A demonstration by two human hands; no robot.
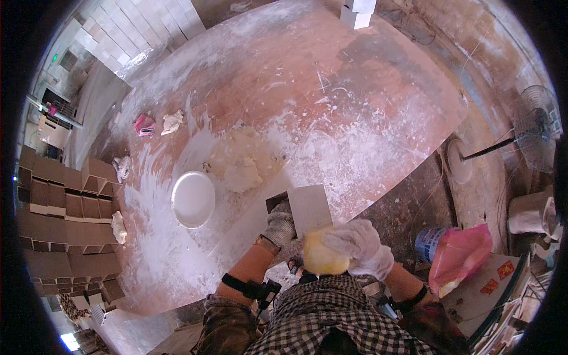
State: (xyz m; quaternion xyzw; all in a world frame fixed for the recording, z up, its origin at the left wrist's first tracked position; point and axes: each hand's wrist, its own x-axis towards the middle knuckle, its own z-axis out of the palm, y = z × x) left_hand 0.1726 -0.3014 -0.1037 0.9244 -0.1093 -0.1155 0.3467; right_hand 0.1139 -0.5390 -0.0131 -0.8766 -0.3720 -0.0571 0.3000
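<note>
A square, open-ended box [310, 208] with pale grey-brown faces is held tilted over the near edge of the table. My left hand [280, 223], in a grey knitted glove, reaches into its dark open end, and its fingers are partly hidden inside. In my right hand [364, 245], which wears a white-dusted glove, is a yellow sponge [324, 251]. The sponge lies against or right beside the box's lower near edge; exact contact is hard to make out. A round white basin [194, 200] with whitish contents stands left of the box.
The reddish table [260, 71] is smeared with white. Stacked brown boxes [68, 219] fill the left side, with crumpled cloths [144, 125] nearby. Pale boxes [356, 18] stand at the far edge. On the right are a standing fan [532, 127], a blue bucket [428, 244] and a pink bag [461, 257].
</note>
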